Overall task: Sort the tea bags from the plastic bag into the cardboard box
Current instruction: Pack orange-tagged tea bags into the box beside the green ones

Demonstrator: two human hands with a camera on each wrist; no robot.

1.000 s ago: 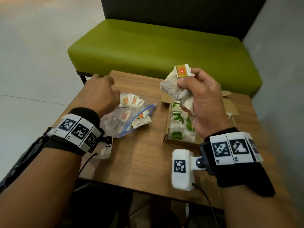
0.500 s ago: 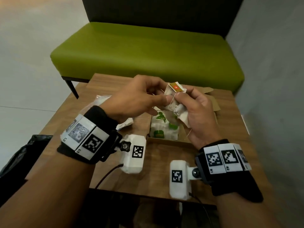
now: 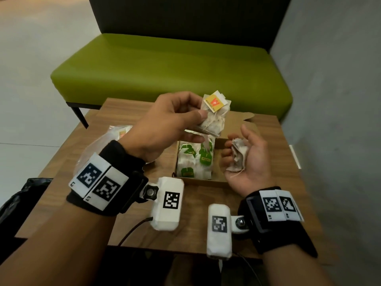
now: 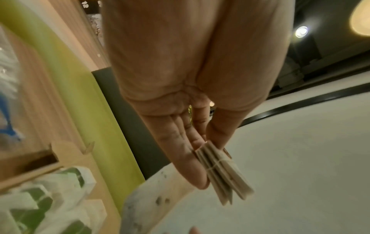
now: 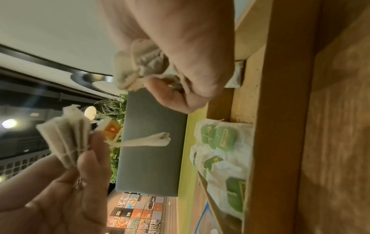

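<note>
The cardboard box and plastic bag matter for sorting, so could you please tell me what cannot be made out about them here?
- Plastic bag: head view, mostly hidden behind the left hand and wrist; its contents cannot be counted.
- Cardboard box: head view, its right part is hidden by the right hand; the green-tagged tea bags overlap, count unclear.
- Left wrist view: box and bag blurred, cut off at the left edge.

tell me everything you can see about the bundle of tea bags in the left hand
The bundle of tea bags is a small stack of flat, pale paper bags with dark specks, tied round with thin string. A yellow-and-orange tag sits on top. The left hand pinches it between thumb and fingers, in the air above the cardboard box.
</note>
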